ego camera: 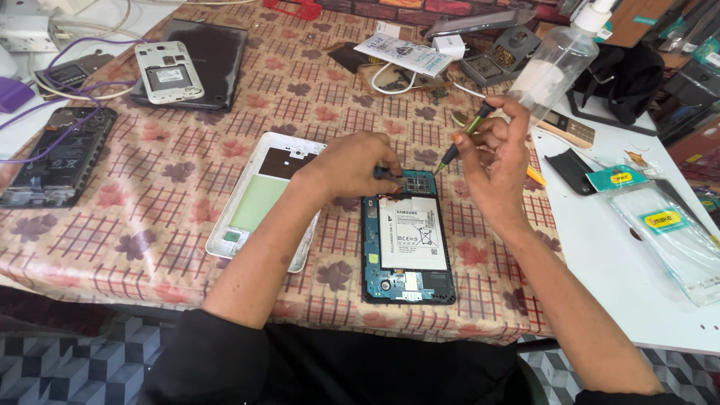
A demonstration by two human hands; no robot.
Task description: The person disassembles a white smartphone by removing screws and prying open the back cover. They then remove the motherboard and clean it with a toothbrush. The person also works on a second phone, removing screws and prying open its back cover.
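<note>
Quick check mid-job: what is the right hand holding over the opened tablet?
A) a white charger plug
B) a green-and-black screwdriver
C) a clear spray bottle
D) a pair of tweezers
B: the right hand grips a thin green-and-black screwdriver, tip angled down toward the top edge of the opened tablet, where the left hand rests.

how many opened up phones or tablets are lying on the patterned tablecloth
3: the opened tablet under both hands, a black opened phone at the far left edge, a white opened phone on a dark tablet.
</note>
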